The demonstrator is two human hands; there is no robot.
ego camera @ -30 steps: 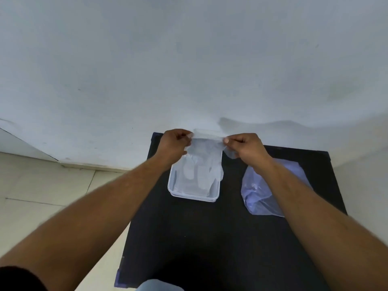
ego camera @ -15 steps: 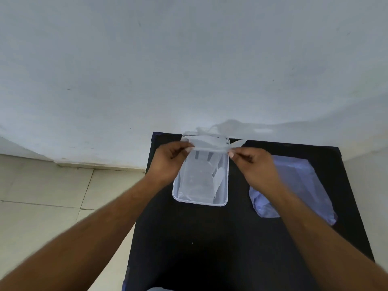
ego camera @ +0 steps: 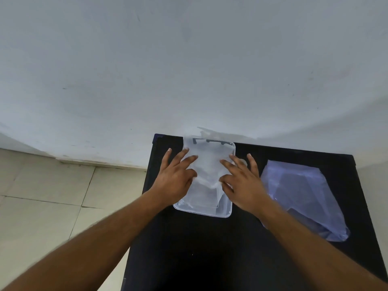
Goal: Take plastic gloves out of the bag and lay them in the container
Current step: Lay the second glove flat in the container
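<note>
Now a thin clear plastic glove (ego camera: 206, 164) is pressed flat into the clear rectangular plastic container (ego camera: 225, 213) by the left hand (ego camera: 175, 177) and right hand (ego camera: 243, 181), fingers spread, nothing gripped; next, the pale bluish plastic bag (ego camera: 304, 198) at three o'clock on the black bench (ego camera: 210, 248) must be reached.

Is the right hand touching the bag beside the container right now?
Cannot tell. In the head view the right hand lies spread on the glove in the container; its outer edge overlaps the bag, hiding any gap.

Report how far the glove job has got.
Done: clear plastic gloves lie in the container. In hand: the left hand and right hand, fingers spread, press them flat. Left: the bag lies beside it on the table; whether gloves remain inside is unclear.
</note>
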